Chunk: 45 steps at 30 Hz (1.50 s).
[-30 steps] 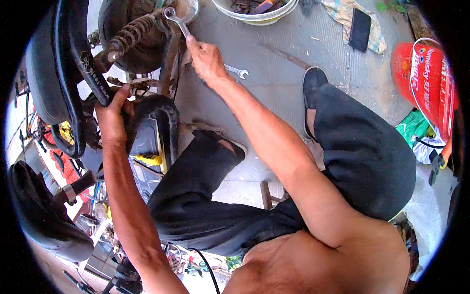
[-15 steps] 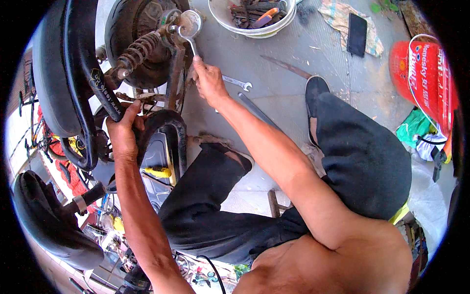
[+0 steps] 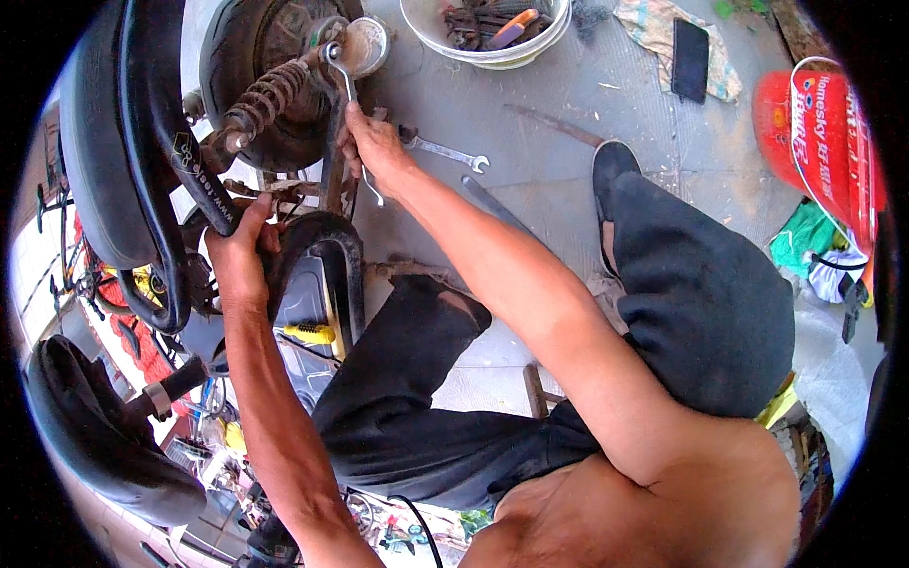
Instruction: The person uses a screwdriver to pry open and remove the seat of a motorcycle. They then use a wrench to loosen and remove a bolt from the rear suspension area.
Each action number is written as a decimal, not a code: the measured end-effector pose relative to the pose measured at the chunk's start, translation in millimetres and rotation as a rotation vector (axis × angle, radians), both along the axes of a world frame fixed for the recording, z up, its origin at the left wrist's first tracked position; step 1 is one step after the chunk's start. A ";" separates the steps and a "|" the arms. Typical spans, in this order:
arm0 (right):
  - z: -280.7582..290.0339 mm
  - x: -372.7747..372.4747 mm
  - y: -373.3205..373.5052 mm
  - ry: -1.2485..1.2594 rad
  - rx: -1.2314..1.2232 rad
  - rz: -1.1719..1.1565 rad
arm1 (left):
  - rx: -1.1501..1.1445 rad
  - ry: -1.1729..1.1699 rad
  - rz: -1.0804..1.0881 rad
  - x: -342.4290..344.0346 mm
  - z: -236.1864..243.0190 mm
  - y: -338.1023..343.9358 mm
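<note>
My right hand (image 3: pixel 377 151) is closed round a combination wrench (image 3: pixel 347 83). The wrench's upper end sits at the bolt end of a rusty coil-spring shock absorber (image 3: pixel 265 99), beside a dirty wheel (image 3: pixel 227 57). Its other end sticks out below my fingers. My left hand (image 3: pixel 241 251) grips the end of a black frame bar (image 3: pixel 204 185), just under the long black seat (image 3: pixel 99 142); part of its grip is hidden. A second open-ended wrench (image 3: pixel 453 153) lies on the floor, close to my right hand.
A white bucket (image 3: pixel 464 55) of tools stands at the top. A phone (image 3: pixel 690 62) rests on a cloth (image 3: pixel 644 24). On the floor lie a dark bar (image 3: pixel 497 204) and a long blade (image 3: pixel 554 123). A red bucket (image 3: pixel 814 142) stands right; another black saddle (image 3: pixel 104 435) is lower left.
My right hand has moved left with the wrench, whose upper end has shifted from beside the round hub part onto the shock's bolt end. My left hand keeps its grip.
</note>
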State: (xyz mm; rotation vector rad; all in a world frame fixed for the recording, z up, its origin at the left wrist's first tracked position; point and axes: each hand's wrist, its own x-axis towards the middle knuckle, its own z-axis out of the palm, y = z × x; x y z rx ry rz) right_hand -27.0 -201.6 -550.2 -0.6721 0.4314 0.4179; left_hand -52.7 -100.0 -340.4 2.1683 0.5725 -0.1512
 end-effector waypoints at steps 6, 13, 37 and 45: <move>-19.3 6.6 5.7 -0.037 -0.272 -0.029 | -0.014 0.026 -0.015 0.7 1.3 3.2; 1.9 2.6 -4.7 0.058 -0.115 0.067 | -0.011 0.013 -0.001 1.7 -1.6 4.5; 110.5 16.0 -43.9 0.472 0.720 -0.026 | -0.026 -0.005 0.003 0.9 -2.5 7.6; 24.9 -8.4 -35.0 0.112 -0.197 0.072 | -0.051 0.009 -0.014 0.4 -3.6 14.7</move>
